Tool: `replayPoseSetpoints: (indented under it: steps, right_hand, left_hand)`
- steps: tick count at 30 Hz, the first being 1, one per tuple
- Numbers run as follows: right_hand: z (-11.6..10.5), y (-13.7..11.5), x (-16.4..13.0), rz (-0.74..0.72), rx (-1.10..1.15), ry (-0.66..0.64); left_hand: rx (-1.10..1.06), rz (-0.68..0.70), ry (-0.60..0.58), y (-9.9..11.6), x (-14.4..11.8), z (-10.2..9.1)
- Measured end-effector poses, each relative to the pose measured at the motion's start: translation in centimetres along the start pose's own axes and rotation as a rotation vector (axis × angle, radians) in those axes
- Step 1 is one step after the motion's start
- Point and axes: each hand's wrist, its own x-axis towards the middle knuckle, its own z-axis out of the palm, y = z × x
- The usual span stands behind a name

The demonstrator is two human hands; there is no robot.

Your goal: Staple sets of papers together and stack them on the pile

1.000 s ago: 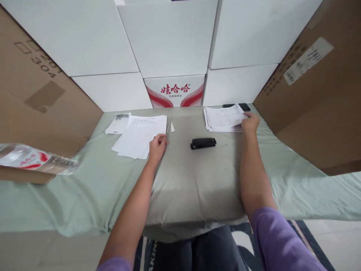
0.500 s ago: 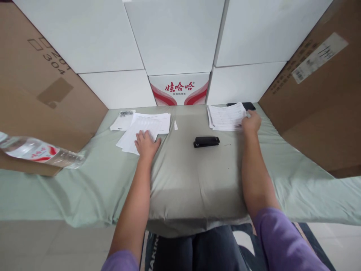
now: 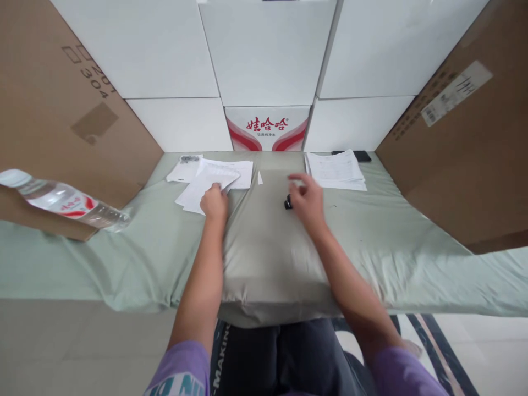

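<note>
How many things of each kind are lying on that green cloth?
Paper piles: 2, the loose sheets under the left hand and the stack at the far right.
Stapler: 1, mostly hidden by the right hand.
Phone: 1.
Paper scrap: 1.
Small packet: 1.
Bottle: 1.
Total: 7.

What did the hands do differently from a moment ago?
The right hand let go of the right paper stack and moved left, over the black stapler. The left hand now lifts a sheet of the left papers. The bottle stayed put.
</note>
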Motion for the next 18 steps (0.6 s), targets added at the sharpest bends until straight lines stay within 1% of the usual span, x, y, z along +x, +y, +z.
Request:
replayPoseSetpoints:
  steps: [2,3,4,5,7,8,10,12,15,16,17,18]
  right_hand:
    - [3.3,0.4,-3.4,0.022,-0.017,-0.071]
    - [4.7,0.7,-4.8,0.015,-0.032,-0.129]
    - [5.9,1.0,-6.1,0.004,-0.038,-0.216]
    - [6.8,1.2,-7.1,-0.013,-0.042,-0.288]
    - [8.0,1.4,-8.4,-0.051,-0.048,-0.406]
    - [8.3,1.4,-8.7,-0.059,-0.05,-0.441]
    - [8.5,1.5,-8.8,-0.045,-0.041,-0.471]
    - [8.4,1.7,-8.4,-0.004,-0.003,-0.462]
    - [7.9,2.3,-7.3,0.067,0.097,-0.404]
    - [7.7,2.5,-6.8,0.099,0.144,-0.382]
    - [7.4,2.6,-6.3,0.139,0.2,-0.36]
    - [7.1,2.7,-5.8,0.183,0.267,-0.343]
  left_hand:
    - [-0.013,-0.01,0.022,-0.3,0.1,-0.1]
    - [-0.021,-0.011,0.04,-0.5,0.2,-0.1]
    - [-0.029,-0.009,0.06,-0.6,0.2,-0.2]
    - [-0.038,-0.007,0.08,-0.7,0.3,-0.2]
    - [-0.058,-0.006,0.109,-0.8,0.4,-0.5]
    - [-0.07,-0.011,0.12,-0.8,0.5,-0.7]
    - [-0.111,-0.03,0.16,-1.1,0.7,-1.2]
    - [-0.206,-0.011,0.247,-1.5,0.8,-1.8]
    - [-0.482,0.113,0.378,-1.9,1.1,-2.6]
    - [-0.595,0.155,0.391,-1.9,1.2,-2.6]
    - [-0.71,0.187,0.377,-1.9,1.3,-2.6]
    - [-0.822,0.207,0.334,-1.7,1.3,-2.5]
